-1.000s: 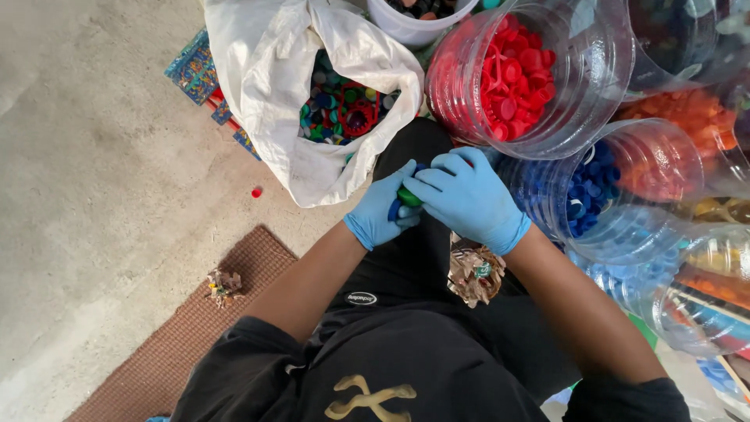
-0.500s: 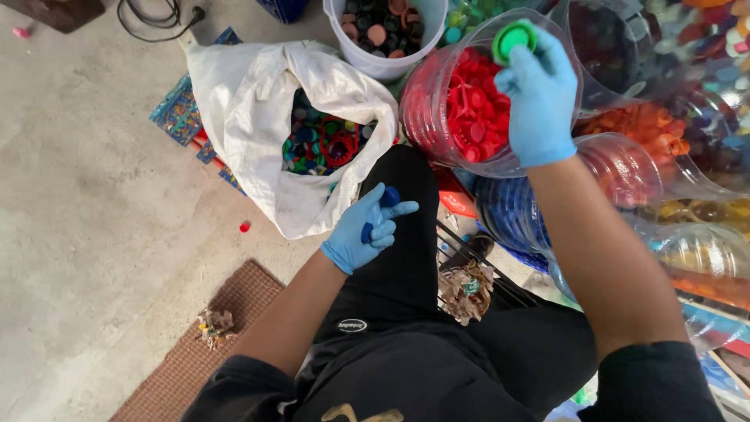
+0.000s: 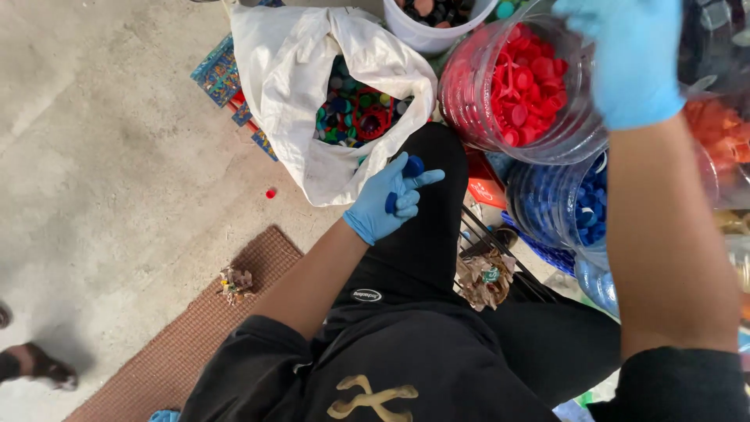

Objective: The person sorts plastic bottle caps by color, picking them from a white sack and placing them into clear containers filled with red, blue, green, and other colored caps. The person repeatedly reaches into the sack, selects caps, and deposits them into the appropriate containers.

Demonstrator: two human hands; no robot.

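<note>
Bare concrete floor (image 3: 101, 141), grey and scuffed, with a brown woven mat (image 3: 195, 328) at lower left. Person sits on the ground in black clothes, knee raised toward the containers. A bit of someone's foot shows at far left edge.

Counts: one white sack (image 3: 297, 70) open, full of mixed-colour caps. One clear jar of red caps (image 3: 516, 86). One clear jar of blue caps (image 3: 562, 207) below it. One white bucket (image 3: 433, 27) at top with dark caps. Orange caps in another clear jar at right edge, partly hidden. One stray red cap (image 3: 270, 193) on the floor beside the sack. Two dry leaf clumps, one on the mat, one by the thigh.

Left hand (image 3: 388, 199), blue glove, rests over the knee just below the sack. Fingers loosely curled, thumb and forefinger pinching a blue cap (image 3: 414, 166) at the tips; a second blue cap (image 3: 391, 203) sits tucked in the palm. Pinched cap is round, flat face up toward the camera; no long axis to speak of.

Right hand (image 3: 629, 59), blue glove, is up over the red jar's right rim, back of hand to camera. Fingers cut off by the frame top; cannot tell the grip or if it holds anything.
</note>
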